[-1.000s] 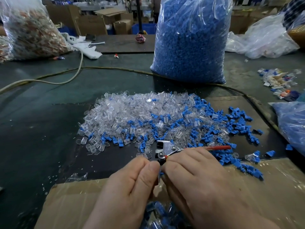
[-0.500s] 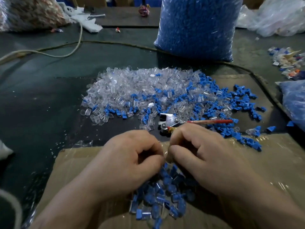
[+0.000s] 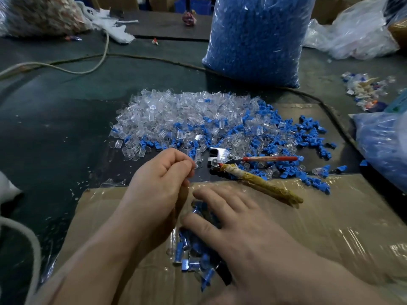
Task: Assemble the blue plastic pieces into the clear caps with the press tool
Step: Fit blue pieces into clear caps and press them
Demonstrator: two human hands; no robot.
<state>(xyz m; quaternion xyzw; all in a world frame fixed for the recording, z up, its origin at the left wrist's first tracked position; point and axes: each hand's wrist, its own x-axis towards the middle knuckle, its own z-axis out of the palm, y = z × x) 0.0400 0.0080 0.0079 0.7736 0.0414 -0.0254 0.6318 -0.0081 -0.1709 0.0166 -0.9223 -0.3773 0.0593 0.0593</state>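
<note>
Right hand [image 3: 237,225] is spread open over the assembled pieces [image 3: 189,260] on the cardboard [image 3: 330,227]. Left hand [image 3: 163,179] is curled at the near edge of the clear caps [image 3: 167,113]; can't tell if it's pinching one. Press tool [image 3: 226,159] lies unheld just right of it, among loose blue pieces [image 3: 308,133].

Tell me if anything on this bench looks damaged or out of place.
The press tool has mismatched handles: one has a red sleeve, while the other is bound in frayed yellowish wrapping, which looks like a makeshift repair. Loose blue pieces are also mixed into the pile of clear caps.
</note>
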